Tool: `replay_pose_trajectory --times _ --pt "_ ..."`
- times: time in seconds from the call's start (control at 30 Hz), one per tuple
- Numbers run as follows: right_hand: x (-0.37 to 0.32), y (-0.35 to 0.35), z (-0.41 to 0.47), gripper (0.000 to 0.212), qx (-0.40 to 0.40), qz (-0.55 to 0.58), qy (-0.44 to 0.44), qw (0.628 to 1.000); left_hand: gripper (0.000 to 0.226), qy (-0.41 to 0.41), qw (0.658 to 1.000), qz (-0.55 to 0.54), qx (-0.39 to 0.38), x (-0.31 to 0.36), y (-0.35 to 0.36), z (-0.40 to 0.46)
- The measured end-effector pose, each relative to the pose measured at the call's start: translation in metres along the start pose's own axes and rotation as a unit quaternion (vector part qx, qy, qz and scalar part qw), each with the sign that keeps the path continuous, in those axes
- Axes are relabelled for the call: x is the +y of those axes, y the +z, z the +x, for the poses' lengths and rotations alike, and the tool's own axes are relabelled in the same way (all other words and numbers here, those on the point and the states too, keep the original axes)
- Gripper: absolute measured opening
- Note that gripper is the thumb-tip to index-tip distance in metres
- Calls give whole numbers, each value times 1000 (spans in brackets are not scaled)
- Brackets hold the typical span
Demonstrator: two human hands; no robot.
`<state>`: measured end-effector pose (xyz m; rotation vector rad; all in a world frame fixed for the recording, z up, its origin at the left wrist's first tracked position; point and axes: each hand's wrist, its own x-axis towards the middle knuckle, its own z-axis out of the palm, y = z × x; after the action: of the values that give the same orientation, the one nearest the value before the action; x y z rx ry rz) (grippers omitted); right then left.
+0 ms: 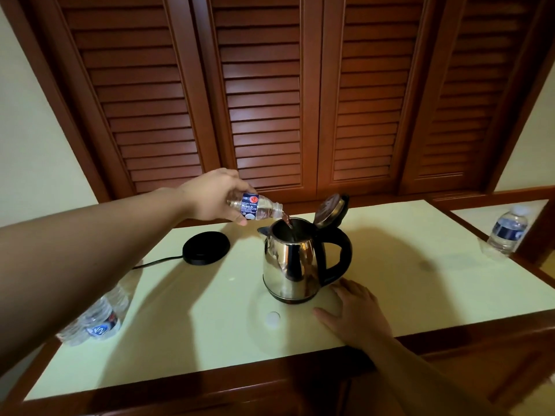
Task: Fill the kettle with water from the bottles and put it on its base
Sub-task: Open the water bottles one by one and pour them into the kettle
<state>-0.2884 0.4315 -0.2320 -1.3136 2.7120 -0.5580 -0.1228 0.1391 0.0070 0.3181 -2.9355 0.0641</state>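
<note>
A steel kettle [288, 265] with a black handle stands on the pale table [405, 265], its lid [332, 209] flipped up. My left hand [213, 196] grips a small clear water bottle [258, 207], tilted with its mouth over the kettle's opening, and water streams in. My right hand [356, 310] lies flat on the table, fingers spread, just right of the kettle's foot and holding nothing. The round black base [206, 247] sits to the kettle's left with its cord trailing off left. A white bottle cap [272, 319] lies in front of the kettle.
Two clear bottles [99, 318] lie at the table's left front edge, partly hidden by my left arm. A capped bottle [507, 231] stands at the far right. Louvred wooden doors [270, 100] rise behind the table. A wooden rim frames the table.
</note>
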Motion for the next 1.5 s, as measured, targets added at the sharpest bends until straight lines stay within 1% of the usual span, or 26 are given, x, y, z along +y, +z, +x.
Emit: replay_pose_trajectory --times 0.33,0.6,0.73,0.87,1.1,1.23,1.4,1.5 --pt "1 1 1 90 -7 0 1 1000 71 8 1000 14 -7 5 -7 5" --pt "2 1 0 88 -3 3 4 1000 74 5 999 28 -36 9 -5 12" --pt "1 2 0 88 -1 2 6 1000 65 -1 1000 8 -30 8 -4 13" --pt "0 1 0 83 2 6 5 1000 64 12 999 33 -31 8 -8 19" --pt "-1 -1 -2 86 0 13 7 1000 61 41 997 56 -41 14 -20 29" --pt "0 -1 -2 86 -3 14 7 1000 61 43 994 85 -57 16 -28 32" --pt "1 1 -1 86 1 4 4 1000 68 38 993 100 -40 20 -40 32" --pt "2 2 0 90 -1 0 7 1000 69 14 997 71 -20 21 -35 24"
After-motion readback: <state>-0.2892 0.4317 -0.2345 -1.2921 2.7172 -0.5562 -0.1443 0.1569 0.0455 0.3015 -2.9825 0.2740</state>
